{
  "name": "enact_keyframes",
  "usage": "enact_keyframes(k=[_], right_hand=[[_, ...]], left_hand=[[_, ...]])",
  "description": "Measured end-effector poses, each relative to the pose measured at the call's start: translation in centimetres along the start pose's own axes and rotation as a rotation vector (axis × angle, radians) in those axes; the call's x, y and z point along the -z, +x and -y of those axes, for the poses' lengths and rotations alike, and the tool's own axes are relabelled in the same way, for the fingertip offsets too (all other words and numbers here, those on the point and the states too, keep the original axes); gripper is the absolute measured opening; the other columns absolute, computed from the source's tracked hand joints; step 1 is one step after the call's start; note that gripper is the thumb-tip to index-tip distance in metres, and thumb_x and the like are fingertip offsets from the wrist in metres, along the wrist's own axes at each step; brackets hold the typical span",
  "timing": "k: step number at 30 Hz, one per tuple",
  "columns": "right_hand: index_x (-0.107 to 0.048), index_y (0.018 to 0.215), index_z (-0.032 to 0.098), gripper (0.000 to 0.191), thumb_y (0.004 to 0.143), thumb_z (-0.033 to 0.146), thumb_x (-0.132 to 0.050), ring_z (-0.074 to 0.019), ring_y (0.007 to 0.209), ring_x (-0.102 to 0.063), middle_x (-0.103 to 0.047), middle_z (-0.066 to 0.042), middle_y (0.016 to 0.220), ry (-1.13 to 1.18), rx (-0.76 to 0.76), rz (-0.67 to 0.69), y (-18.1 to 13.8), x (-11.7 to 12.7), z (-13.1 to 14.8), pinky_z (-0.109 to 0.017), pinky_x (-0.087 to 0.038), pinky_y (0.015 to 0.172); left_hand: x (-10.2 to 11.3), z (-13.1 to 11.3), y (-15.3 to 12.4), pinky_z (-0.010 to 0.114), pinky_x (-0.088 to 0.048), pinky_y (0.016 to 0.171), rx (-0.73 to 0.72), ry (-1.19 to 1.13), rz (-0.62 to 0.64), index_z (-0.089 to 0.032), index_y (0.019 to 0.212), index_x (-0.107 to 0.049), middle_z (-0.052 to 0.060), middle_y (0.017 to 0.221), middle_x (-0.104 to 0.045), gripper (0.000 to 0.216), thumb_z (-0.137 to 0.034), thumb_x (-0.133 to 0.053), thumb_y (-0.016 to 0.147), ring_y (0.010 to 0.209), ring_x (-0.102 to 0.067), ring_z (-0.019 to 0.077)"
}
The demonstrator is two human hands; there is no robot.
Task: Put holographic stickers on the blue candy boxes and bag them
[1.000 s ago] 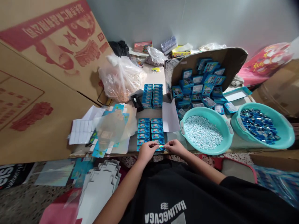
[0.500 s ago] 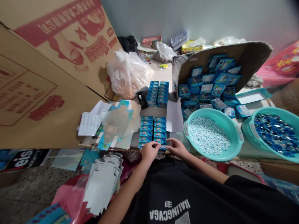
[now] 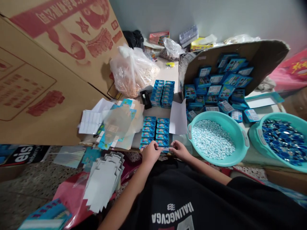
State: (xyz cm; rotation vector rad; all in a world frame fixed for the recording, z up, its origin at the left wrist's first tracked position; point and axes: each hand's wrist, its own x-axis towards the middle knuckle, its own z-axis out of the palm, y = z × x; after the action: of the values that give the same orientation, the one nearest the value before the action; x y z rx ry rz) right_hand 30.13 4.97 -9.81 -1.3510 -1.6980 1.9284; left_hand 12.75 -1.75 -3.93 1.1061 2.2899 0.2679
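My left hand (image 3: 150, 152) and my right hand (image 3: 179, 149) meet at the table's near edge, fingers pinched together on a small blue box (image 3: 163, 149) at the front of two rows of like blue boxes (image 3: 155, 131). What sits between the fingertips is mostly hidden by the fingers. A second double row of blue boxes (image 3: 163, 92) stands farther back.
A teal basin of pale pellets (image 3: 217, 139) sits right of my hands, another teal basin of dark blue caps (image 3: 280, 140) beyond it. An open carton full of blue boxes (image 3: 223, 83) lies behind. Large cardboard boxes (image 3: 48, 70) wall the left. Flat white blanks (image 3: 103, 179) lie low left.
The camera has swung slightly left and down. My hands stay together at the front of the box rows, now closer over the nearest box.
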Motion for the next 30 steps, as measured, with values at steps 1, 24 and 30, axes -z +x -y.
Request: enact_keyframes(k=[1,24,30], right_hand=[[-0.047,0.079,0.022,0.044,0.072,0.061,-0.064,-0.0130,0.056,-0.050,-0.053,0.005,0.061,0.002,-0.026,0.025,0.2,-0.2,-0.3,-0.026,-0.040,0.056],[-0.067,0.103,0.014,0.023,0.083,0.016,-0.057,-0.0285,0.095,-0.065,-0.072,-0.013,0.092,-0.957,0.074,-0.397,7.0,9.8,14.4,-0.042,-0.038,0.095],[-0.070,0.089,0.021,0.024,0.093,0.033,-0.049,-0.0191,0.075,-0.061,-0.068,-0.004,0.082,-0.610,0.613,-0.509,0.2,6.6,19.3,-0.028,-0.045,0.068]], left_hand=[[0.1,0.2,0.1,0.040,-0.031,0.089,-0.023,0.063,-0.024,-0.024,0.081,-0.060,0.003,0.086,-0.072,0.029,-0.049,-0.072,0.072,0.091,-0.063,0.0265],[3.2,5.9,-2.4,0.024,-0.038,0.057,-0.138,-0.443,-0.446,-0.022,0.073,-0.059,-0.005,0.055,-0.045,0.025,-0.045,-0.067,0.078,0.051,-0.043,0.0126],[6.5,3.0,-1.4,0.030,-0.050,0.081,-0.267,-0.890,-0.334,-0.026,0.122,-0.054,0.004,0.095,-0.063,0.052,-0.043,-0.071,0.076,0.089,-0.062,0.0190]])
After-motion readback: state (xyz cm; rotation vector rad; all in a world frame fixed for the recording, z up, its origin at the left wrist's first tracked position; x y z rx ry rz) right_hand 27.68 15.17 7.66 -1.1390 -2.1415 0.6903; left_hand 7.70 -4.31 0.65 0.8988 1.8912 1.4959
